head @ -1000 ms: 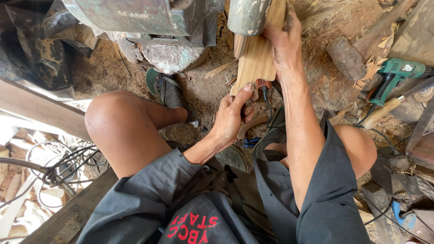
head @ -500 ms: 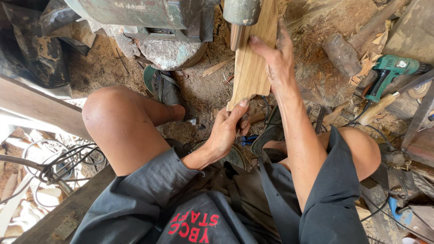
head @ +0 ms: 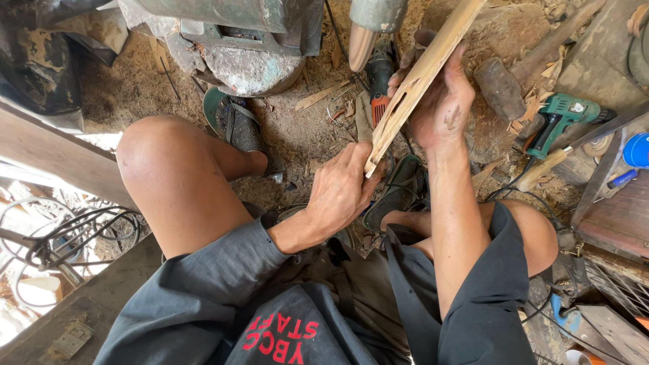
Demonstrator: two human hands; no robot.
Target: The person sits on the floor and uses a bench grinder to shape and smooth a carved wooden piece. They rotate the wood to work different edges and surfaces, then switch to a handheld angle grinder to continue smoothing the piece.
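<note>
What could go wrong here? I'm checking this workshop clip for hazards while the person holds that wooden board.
The wooden board is gripped bare-handed, left hand at its lower end, right hand higher up, so splinters seem likely. Its upper part sits close to the machine's rounded metal part, which might catch fingers. Cables and a green power tool lie on the ground by the sandalled feet, a possible snag.

1. The board [head: 419, 81] runs off the top edge; its upper end is unseen.
2. The right hand [head: 439, 101] lies mostly behind the board, its fingers partly hidden.
3. The grinder [head: 380, 74] is partly covered by the board.
4. The machine [head: 236, 27] is cut off at the top.
</note>
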